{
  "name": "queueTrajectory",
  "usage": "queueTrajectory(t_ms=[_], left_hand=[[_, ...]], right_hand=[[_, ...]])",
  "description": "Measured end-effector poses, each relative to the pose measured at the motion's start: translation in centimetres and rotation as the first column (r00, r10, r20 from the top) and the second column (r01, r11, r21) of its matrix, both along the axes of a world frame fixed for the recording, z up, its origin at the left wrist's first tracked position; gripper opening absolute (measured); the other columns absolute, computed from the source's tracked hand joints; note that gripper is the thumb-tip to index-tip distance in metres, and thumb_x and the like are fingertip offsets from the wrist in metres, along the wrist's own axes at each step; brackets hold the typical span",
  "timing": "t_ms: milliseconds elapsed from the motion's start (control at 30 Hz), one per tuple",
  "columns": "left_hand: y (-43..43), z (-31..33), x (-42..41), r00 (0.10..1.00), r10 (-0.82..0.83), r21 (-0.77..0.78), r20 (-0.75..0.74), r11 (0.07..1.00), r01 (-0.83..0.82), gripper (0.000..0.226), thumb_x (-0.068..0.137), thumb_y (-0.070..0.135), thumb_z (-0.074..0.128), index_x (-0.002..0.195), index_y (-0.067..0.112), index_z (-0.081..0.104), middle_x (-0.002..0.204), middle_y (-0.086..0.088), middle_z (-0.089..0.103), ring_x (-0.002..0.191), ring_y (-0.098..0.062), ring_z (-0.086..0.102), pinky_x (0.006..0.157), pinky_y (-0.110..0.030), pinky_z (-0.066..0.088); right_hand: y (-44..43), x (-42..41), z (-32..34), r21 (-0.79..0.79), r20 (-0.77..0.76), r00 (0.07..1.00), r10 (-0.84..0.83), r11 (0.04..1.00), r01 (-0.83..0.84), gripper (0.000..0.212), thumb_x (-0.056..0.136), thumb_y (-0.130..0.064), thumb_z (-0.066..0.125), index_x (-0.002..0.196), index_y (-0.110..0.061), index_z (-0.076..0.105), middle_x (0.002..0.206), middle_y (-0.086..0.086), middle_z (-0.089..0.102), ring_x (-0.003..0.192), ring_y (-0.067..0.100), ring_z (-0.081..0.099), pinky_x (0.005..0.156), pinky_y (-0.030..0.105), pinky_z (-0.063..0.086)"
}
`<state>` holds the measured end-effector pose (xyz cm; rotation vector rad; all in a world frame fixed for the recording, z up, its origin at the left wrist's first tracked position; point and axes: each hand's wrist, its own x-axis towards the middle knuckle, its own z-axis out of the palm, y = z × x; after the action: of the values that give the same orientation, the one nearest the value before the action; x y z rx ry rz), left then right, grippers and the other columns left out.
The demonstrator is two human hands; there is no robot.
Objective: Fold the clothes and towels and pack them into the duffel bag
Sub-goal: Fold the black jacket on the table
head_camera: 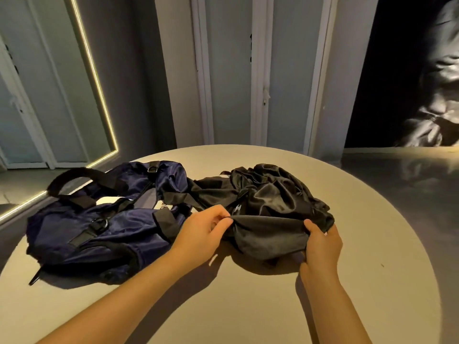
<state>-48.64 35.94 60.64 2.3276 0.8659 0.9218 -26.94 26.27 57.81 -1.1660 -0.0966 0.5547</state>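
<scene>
A crumpled black garment [270, 202] lies in a heap on the round beige table [248, 306], right of centre. My left hand [201, 234] pinches the garment's near edge at its left end. My right hand [321, 244] grips the same edge at its right end, so the cloth is stretched between them. To the left lies a navy duffel bag [99, 224] with black straps and handles; its top gapes and something pale shows inside. A black strap of the bag reaches toward the garment.
The table's rim curves close on the right and at the far side. Beyond it stand grey wardrobe doors [233, 70], a lit-edged mirror [49, 95] at the left and a dark opening with pale fabric [437, 95] at the right.
</scene>
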Motion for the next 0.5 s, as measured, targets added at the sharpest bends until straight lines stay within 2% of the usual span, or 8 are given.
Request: queueTrajectory(t_ms=[67,133,233,300,367,433,500], left_hand=[[0.6,2.2,-0.1,1.000,0.011,0.009,0.012,1.000,-0.011,0.016,0.104,0.034,0.057,0.089,0.030,0.063,0.074,0.004,0.065,0.068,-0.017,0.063,0.067,-0.049,0.054],[1.6,5.2,0.1,0.995,0.066,0.001,0.070,0.998,-0.066,0.015,0.103,0.031,0.059,0.090,0.028,0.067,0.078,0.005,0.069,0.075,-0.016,0.066,0.073,-0.045,0.056],[4.0,10.3,0.1,0.950,0.205,-0.099,0.235,0.977,-0.187,0.017,0.099,0.022,0.063,0.083,0.021,0.070,0.075,0.002,0.068,0.073,-0.019,0.064,0.073,-0.043,0.055],[5.2,13.8,-0.3,0.905,0.257,-0.201,0.338,0.959,-0.198,0.015,0.096,0.022,0.065,0.083,0.021,0.073,0.079,-0.004,0.071,0.082,-0.027,0.068,0.082,-0.051,0.060],[5.8,17.1,-0.6,0.873,0.267,-0.242,0.408,0.954,-0.179,0.015,0.096,0.022,0.065,0.084,0.020,0.075,0.086,-0.006,0.072,0.089,-0.030,0.069,0.087,-0.053,0.060],[5.5,20.8,-1.2,0.845,0.272,-0.234,0.460,0.955,-0.180,0.015,0.098,0.020,0.063,0.091,0.014,0.074,0.090,-0.007,0.071,0.091,-0.029,0.068,0.087,-0.049,0.060],[5.2,24.4,-1.8,0.811,0.273,-0.207,0.517,0.959,-0.191,0.016,0.100,0.022,0.060,0.097,0.013,0.073,0.097,-0.009,0.072,0.098,-0.030,0.069,0.090,-0.050,0.059]], right_hand=[[0.3,-0.6,2.3,0.003,0.096,0.995,0.029,1.000,-0.030,0.030,0.098,-0.011,0.063,0.128,-0.015,0.065,0.116,0.009,0.069,0.108,0.031,0.064,0.097,0.049,0.054],[1.5,-0.7,6.1,-0.002,0.204,0.974,0.097,0.995,-0.098,0.023,0.099,-0.011,0.062,0.120,-0.015,0.069,0.109,0.009,0.071,0.102,0.030,0.067,0.093,0.048,0.057],[4.3,-0.4,13.7,0.025,0.265,0.934,0.240,0.967,-0.255,0.013,0.098,-0.004,0.060,0.104,-0.012,0.069,0.102,0.013,0.070,0.091,0.030,0.068,0.066,0.040,0.062],[5.8,-0.7,19.1,0.060,0.262,0.920,0.291,0.947,-0.316,0.017,0.097,0.004,0.058,0.091,-0.011,0.064,0.097,0.015,0.065,0.087,0.029,0.066,0.054,0.039,0.062],[7.0,-1.3,23.8,0.085,0.262,0.918,0.296,0.941,-0.328,0.024,0.096,0.008,0.057,0.083,-0.013,0.057,0.091,0.013,0.060,0.092,0.033,0.064,0.060,0.042,0.063],[7.7,-2.3,28.4,0.121,0.313,0.906,0.284,0.934,-0.335,0.024,0.096,0.008,0.057,0.083,-0.012,0.056,0.090,0.012,0.058,0.100,0.037,0.062,0.074,0.046,0.062],[7.9,-3.6,32.6,0.154,0.391,0.886,0.249,0.932,-0.329,0.014,0.095,0.006,0.059,0.102,-0.006,0.062,0.103,0.016,0.062,0.106,0.037,0.062,0.084,0.050,0.060]])
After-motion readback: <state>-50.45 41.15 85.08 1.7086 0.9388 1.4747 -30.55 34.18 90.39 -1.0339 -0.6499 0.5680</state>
